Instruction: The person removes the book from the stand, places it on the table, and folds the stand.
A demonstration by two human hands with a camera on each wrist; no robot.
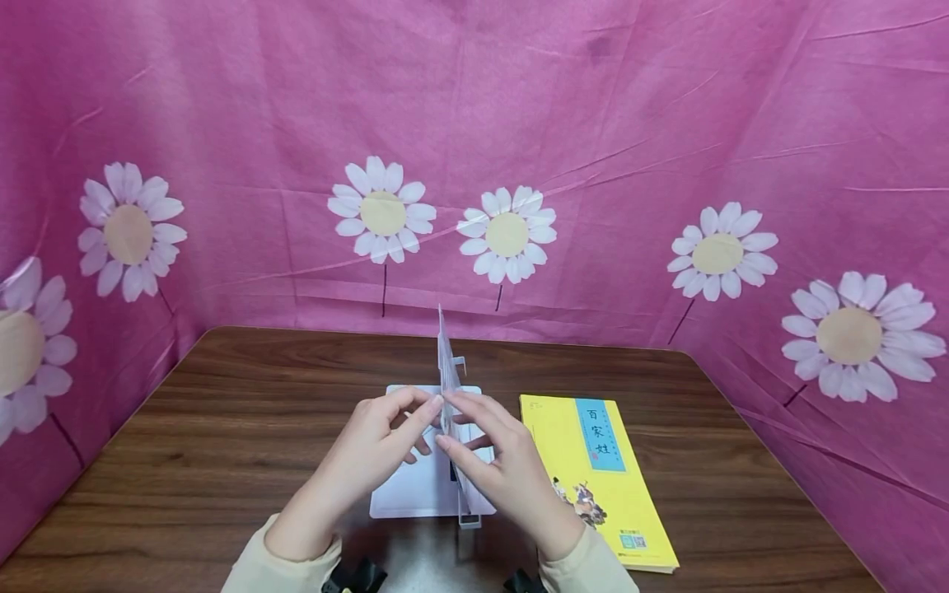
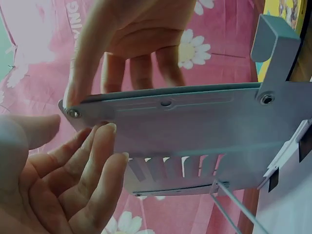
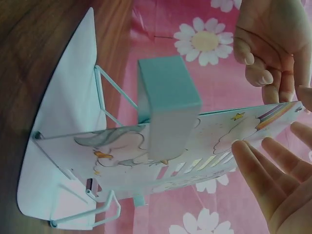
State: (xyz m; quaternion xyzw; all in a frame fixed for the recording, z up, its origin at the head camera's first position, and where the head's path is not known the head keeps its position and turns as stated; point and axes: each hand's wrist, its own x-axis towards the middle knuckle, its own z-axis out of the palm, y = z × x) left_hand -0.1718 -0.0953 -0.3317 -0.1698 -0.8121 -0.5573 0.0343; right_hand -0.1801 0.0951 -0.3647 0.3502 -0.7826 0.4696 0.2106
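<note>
A white metal folding book stand stands on the wooden table, its flat base [image 1: 404, 498] lying down and its upright panel [image 1: 448, 366] seen nearly edge-on. My left hand [image 1: 374, 436] is at the panel's left side, with loosely bent fingers touching near its top corner. From the right, my right hand [image 1: 511, 445] reaches the same end, its extended fingertips against the panel. A unicorn, a cloud and a rainbow decorate the face [image 3: 204, 141] in the right wrist view. Slots and a riveted corner appear on the plain face [image 2: 190, 126] in the left wrist view.
A yellow book [image 1: 645, 494] lies on the table [image 1: 245, 412] right of the stand. Bent hook-like clips [image 3: 170, 92] stick out from the stand, and a wire support [image 2: 239, 209] runs between panel and base. Pink cloth [image 1: 593, 99] with daisies hangs around the table.
</note>
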